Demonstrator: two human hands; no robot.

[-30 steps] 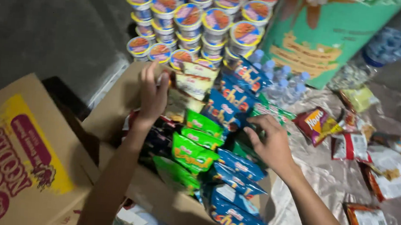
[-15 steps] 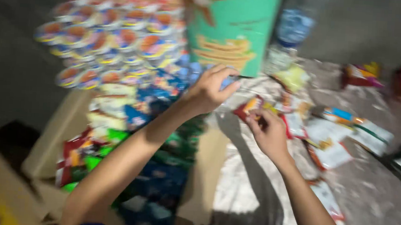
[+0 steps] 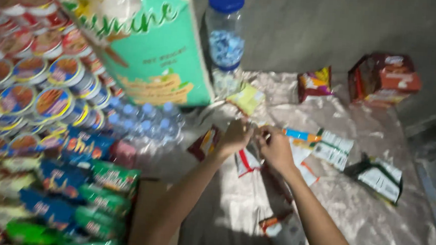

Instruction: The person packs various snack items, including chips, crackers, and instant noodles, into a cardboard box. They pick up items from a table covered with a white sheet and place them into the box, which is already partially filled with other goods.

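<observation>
Our left hand (image 3: pixel 235 138) and right hand (image 3: pixel 276 149) have come off the stacked snack packs (image 3: pixel 77 194) and now meet over the plastic sheet (image 3: pixel 364 220), fingers pinching together around a small sachet (image 3: pixel 247 160) between them. Just beyond stands the green rice bag (image 3: pixel 151 46), then the blue-lidded jar (image 3: pixel 224 31).

Dim scene, motion-blurred throughout — glare on the plastic sheet (image 3: pixel 375 220), dark corners.
</observation>
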